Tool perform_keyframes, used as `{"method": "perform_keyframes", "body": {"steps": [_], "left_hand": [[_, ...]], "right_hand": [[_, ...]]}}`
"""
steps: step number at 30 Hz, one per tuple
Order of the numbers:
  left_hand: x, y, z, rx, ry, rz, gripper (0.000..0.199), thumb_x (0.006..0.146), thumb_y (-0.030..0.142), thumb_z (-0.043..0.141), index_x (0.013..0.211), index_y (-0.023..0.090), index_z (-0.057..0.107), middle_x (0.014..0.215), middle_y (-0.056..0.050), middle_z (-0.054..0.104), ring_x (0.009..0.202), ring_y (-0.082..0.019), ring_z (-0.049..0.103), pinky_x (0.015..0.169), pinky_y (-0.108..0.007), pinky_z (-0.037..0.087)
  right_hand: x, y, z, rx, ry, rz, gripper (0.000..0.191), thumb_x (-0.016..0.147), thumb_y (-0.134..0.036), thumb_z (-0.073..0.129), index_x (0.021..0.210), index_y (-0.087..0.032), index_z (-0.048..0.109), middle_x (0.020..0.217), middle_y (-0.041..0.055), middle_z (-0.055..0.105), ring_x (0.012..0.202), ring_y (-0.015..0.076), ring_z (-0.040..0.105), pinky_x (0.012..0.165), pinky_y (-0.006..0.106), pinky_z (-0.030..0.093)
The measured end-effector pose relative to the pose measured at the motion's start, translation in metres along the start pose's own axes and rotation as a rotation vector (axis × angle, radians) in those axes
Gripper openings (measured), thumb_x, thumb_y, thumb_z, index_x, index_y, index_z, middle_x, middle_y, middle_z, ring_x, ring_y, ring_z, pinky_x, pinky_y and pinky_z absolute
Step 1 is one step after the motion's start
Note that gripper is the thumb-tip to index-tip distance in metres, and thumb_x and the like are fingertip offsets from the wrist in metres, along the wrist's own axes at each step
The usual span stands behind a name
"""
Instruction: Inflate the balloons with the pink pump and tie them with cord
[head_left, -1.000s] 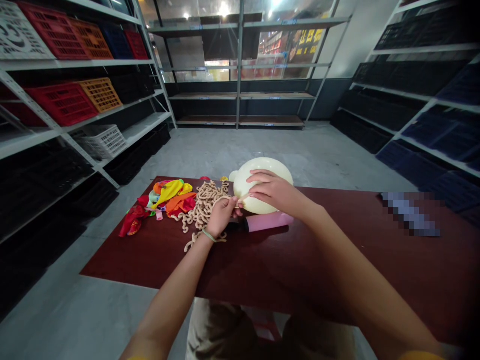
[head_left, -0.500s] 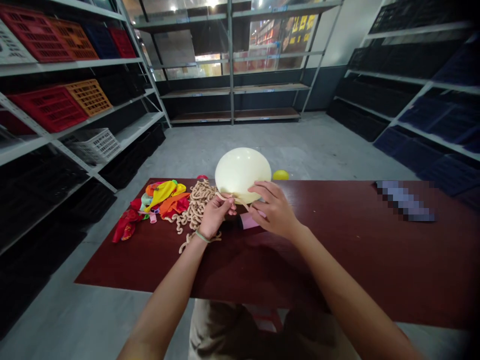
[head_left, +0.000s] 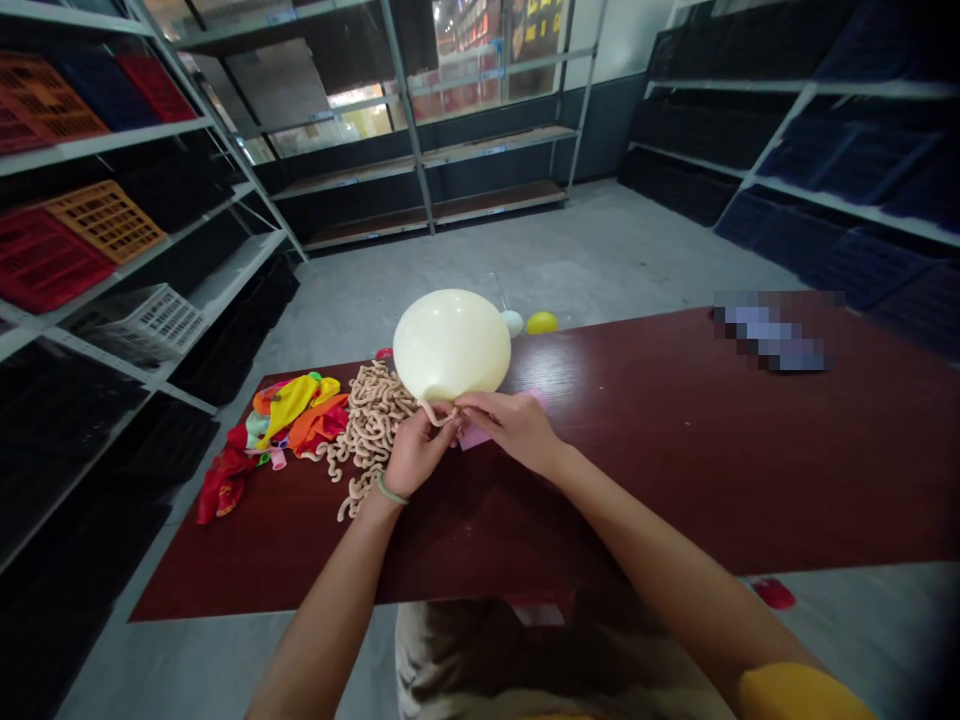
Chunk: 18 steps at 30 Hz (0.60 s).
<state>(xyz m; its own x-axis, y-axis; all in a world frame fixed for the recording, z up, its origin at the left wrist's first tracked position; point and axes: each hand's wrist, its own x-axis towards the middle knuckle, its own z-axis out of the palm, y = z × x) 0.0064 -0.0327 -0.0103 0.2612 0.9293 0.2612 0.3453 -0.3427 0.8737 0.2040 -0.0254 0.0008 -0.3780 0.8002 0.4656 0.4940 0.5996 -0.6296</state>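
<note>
A big pale-yellow inflated balloon (head_left: 452, 340) stands just beyond my hands, its neck end toward me. At that end, a short curl of beige cord (head_left: 428, 411) shows between my fingers. My left hand (head_left: 420, 448) is closed, thumb and fingers pinching at the cord. From the other side my right hand (head_left: 517, 428) pinches the cord too, its fingertips meeting those of the left. The balloon's neck is mostly hidden by the fingers. Beneath my right hand a pink object (head_left: 474, 434) lies partly covered. A heap of curly beige cords (head_left: 375, 415) lies left of my left hand.
Limp coloured balloons (head_left: 289, 415) lie at the left of the dark red table (head_left: 637, 450). A blurred-out object (head_left: 776, 335) lies at the far right. Past the table's back edge show a yellow balloon (head_left: 542, 322) and a pale one (head_left: 511, 322). Shelves with crates (head_left: 105, 225) surround the floor.
My hands have come together, and my right hand has come off the balloon's side to the cord. The cord stretched between them is now a short curl. The view has turned and tilted.
</note>
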Motion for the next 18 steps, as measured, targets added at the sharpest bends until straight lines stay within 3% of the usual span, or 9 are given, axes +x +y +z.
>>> {"method": "perform_keyframes", "body": {"steps": [7, 14, 18], "left_hand": [[0.000, 0.002, -0.001, 0.132, -0.002, 0.064, 0.019, 0.092, 0.036, 0.059, 0.095, 0.018, 0.065, 0.076, -0.003, 0.068, 0.067, -0.015, 0.065, 0.066, -0.026, 0.051], [-0.004, 0.000, 0.007, 0.243, 0.307, 0.079, 0.014, 0.084, 0.032, 0.067, 0.085, 0.019, 0.064, 0.075, -0.002, 0.069, 0.066, -0.014, 0.064, 0.065, -0.026, 0.050], [-0.007, -0.002, 0.013, 0.213, 0.402, 0.072, 0.013, 0.086, 0.031, 0.065, 0.089, 0.019, 0.063, 0.080, -0.002, 0.069, 0.065, -0.013, 0.065, 0.066, -0.026, 0.051]], "right_hand": [[0.003, -0.002, -0.003, -0.176, -0.029, -0.018, 0.019, 0.097, -0.030, 0.051, 0.093, -0.022, 0.068, 0.083, -0.0011, 0.074, 0.068, 0.0105, 0.063, 0.062, 0.023, 0.035], [0.004, -0.009, 0.011, -0.232, 0.062, -0.087, 0.009, 0.088, -0.021, 0.054, 0.084, -0.019, 0.063, 0.070, 0.0003, 0.069, 0.060, 0.0117, 0.058, 0.058, 0.025, 0.029], [0.003, -0.011, 0.016, -0.232, 0.102, -0.111, 0.011, 0.088, -0.022, 0.053, 0.083, -0.019, 0.061, 0.070, 0.0000, 0.068, 0.060, 0.0116, 0.057, 0.058, 0.025, 0.031]]}}
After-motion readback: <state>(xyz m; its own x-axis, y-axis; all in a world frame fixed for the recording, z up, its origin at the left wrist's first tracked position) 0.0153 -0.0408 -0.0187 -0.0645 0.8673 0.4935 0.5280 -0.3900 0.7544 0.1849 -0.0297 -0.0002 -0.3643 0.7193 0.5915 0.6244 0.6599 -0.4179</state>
